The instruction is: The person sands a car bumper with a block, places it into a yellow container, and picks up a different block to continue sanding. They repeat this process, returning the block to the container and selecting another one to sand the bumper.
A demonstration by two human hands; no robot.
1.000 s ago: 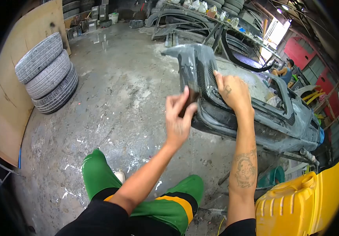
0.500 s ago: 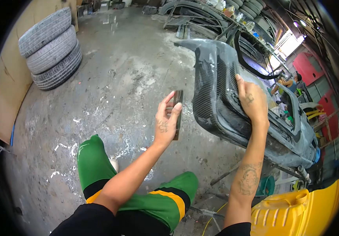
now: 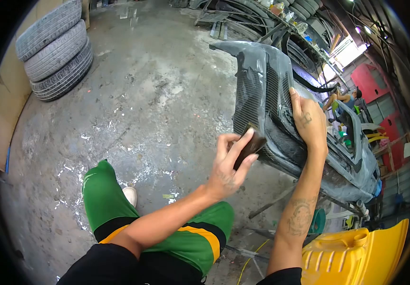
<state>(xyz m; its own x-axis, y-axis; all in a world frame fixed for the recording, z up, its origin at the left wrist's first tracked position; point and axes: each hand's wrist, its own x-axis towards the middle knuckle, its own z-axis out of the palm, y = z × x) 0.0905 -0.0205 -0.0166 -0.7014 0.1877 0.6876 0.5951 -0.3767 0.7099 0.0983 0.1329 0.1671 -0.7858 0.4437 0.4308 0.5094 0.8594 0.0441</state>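
A large dark bumper-like part (image 3: 250, 95) with a carbon-weave pattern lies across the right of the view, its curved end toward the middle. My left hand (image 3: 231, 164) grips a small dark brown block (image 3: 251, 147) between thumb and fingers, right at the lower edge of the part's curved end. Whether the block touches the surface is hard to tell. My right hand (image 3: 309, 121) rests on the part's upper side with its thumb or a finger stretched along it, the other fingers hidden behind its edge.
Stacked tires (image 3: 55, 52) stand at the upper left. A yellow panel (image 3: 381, 251) is at the lower right, near a green bucket (image 3: 317, 222) and the metal stand. Another person (image 3: 345, 99) sits at the far right, beside red panels (image 3: 369, 83).
My left hand has moved right with the block, which is now tilted and at the part's end instead of upright over the floor. My right hand stays on the part. The view has shifted slightly.
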